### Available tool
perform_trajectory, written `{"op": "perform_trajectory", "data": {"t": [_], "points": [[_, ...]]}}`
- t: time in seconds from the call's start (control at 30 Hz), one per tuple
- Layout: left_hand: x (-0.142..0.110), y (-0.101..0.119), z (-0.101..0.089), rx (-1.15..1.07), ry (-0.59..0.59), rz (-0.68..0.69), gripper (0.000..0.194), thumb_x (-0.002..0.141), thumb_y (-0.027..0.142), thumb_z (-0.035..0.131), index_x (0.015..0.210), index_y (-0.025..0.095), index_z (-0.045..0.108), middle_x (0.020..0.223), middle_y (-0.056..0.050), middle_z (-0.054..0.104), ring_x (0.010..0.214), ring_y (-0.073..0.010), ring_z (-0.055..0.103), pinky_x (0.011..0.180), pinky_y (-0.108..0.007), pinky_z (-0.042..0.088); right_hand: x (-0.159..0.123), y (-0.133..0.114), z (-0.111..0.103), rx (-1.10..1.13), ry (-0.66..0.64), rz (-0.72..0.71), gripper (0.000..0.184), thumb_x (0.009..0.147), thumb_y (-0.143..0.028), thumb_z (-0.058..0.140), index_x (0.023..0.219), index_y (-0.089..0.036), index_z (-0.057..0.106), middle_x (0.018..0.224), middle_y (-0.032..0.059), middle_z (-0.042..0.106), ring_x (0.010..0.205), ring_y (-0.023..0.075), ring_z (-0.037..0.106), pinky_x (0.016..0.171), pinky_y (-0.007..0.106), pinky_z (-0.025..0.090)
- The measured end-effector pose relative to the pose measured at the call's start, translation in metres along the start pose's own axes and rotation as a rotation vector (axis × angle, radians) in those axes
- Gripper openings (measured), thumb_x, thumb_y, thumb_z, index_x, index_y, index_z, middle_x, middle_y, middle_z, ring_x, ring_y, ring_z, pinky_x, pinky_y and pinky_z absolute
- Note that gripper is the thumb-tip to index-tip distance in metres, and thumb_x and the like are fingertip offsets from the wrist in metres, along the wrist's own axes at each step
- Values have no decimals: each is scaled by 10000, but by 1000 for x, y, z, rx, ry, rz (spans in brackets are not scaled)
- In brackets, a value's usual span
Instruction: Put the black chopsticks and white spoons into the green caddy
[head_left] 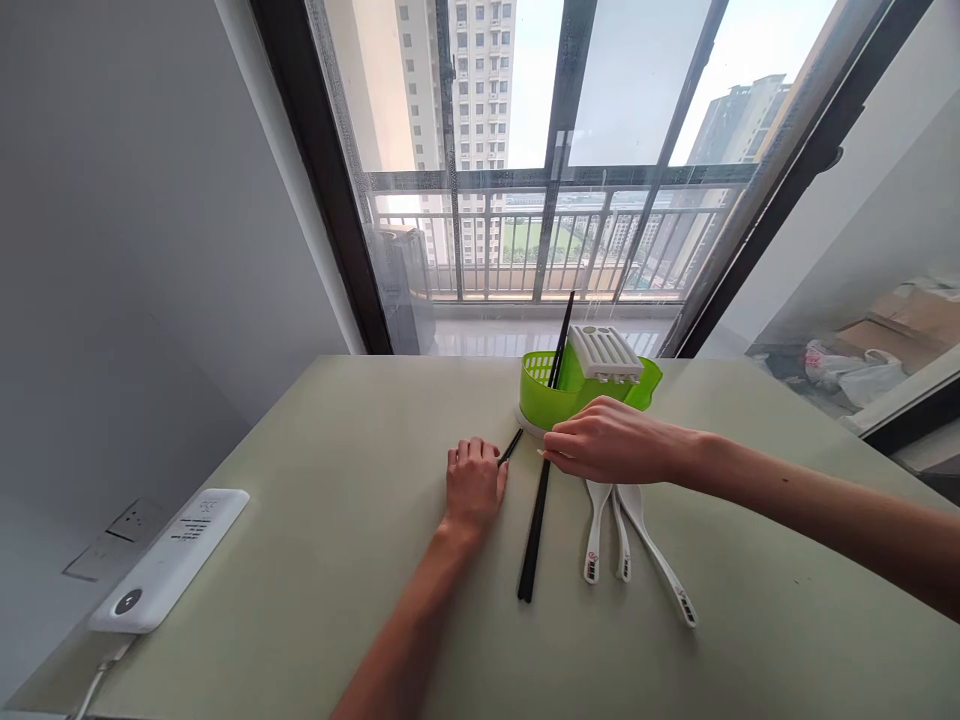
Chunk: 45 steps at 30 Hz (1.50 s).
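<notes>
My left hand (474,485) rests on the pale green table (315,560), fingers curled round the end of a black chopstick (512,446) whose tip pokes out to the right. My right hand (609,441) reaches across in front of a green cutlery holder (541,392), fingers pinched together over the top end of a pair of black chopsticks (534,530) lying on the table. Three white spoons (626,535) lie just under and behind this hand. Another black chopstick (561,340) stands upright in the holder, beside a white slotted insert (604,352).
A white power strip (169,560) with a cable lies at the table's left edge. Behind the table a large window (540,150) looks onto a balcony railing. Cardboard boxes and bags (877,350) lie on the floor to the right.
</notes>
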<state>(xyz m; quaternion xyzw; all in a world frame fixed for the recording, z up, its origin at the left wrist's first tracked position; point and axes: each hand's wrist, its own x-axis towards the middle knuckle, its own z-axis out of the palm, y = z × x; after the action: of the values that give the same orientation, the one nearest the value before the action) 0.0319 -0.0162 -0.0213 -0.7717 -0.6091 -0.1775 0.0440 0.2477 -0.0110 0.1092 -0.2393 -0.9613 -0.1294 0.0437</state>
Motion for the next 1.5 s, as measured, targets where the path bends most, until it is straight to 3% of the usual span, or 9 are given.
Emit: {"op": "perform_trajectory", "data": {"t": [0.37,0.53,0.67,0.83,0.93,1.03,1.13,1.27,1.5], "points": [[0,0,4,81,25,-5,117,960,149,576,981,149,692,985,-138,676,955,-292,609,832,-401,456,5,-1,-3,-9,14,27,389,1060,-269,392,747,-179,604,668,29,678,539,116,550,553,305,175],[-1,4,-2,-145,109,-4,128,1006,232,556,1054,178,662,968,-89,725,876,-250,677,800,-360,493,6,1,-3,25,-37,126,354,1040,-263,422,749,-182,606,691,37,693,558,128,586,549,301,184],[-2,11,-10,-490,227,-3,168,1027,316,535,1077,215,660,1006,-68,749,904,-217,708,814,-324,525,6,0,2,155,-138,237,307,1003,-260,483,743,-204,637,691,33,703,594,155,636,539,282,235],[-2,23,-23,-948,323,-93,152,964,350,628,992,223,707,925,-37,767,838,-184,722,833,-308,554,9,-1,17,623,-166,460,259,977,-432,564,945,-216,704,725,23,723,619,172,674,556,265,407],[-2,28,-29,-1211,290,-180,165,911,365,686,967,216,730,846,-21,761,765,-167,716,778,-290,569,13,-1,20,1072,15,528,433,958,-592,544,1093,-197,660,764,16,695,593,154,655,518,259,464],[0,31,-33,-1396,283,-244,184,863,363,734,945,199,744,803,-17,759,737,-154,711,765,-282,576,16,-3,10,1249,202,511,487,956,-644,509,1090,-192,632,716,-15,615,570,132,590,488,244,444],[2,31,-37,-1511,266,-281,211,824,364,766,930,182,757,820,-34,782,734,-160,726,788,-306,596,19,-9,-9,1092,300,471,437,1013,-577,445,972,-195,653,628,-38,545,547,118,524,543,248,435],[2,31,-38,-1585,161,-287,265,792,397,788,935,173,791,838,-56,805,780,-200,757,861,-377,617,20,-18,-30,765,352,408,399,1056,-462,403,895,-202,659,653,-11,595,604,135,549,623,260,430],[-3,32,-32,-1602,-56,-183,277,805,411,783,944,174,819,909,-60,817,849,-236,776,899,-393,619,15,-16,-34,587,344,302,392,1077,-384,367,867,-211,649,788,29,662,710,157,597,684,267,419]]}}
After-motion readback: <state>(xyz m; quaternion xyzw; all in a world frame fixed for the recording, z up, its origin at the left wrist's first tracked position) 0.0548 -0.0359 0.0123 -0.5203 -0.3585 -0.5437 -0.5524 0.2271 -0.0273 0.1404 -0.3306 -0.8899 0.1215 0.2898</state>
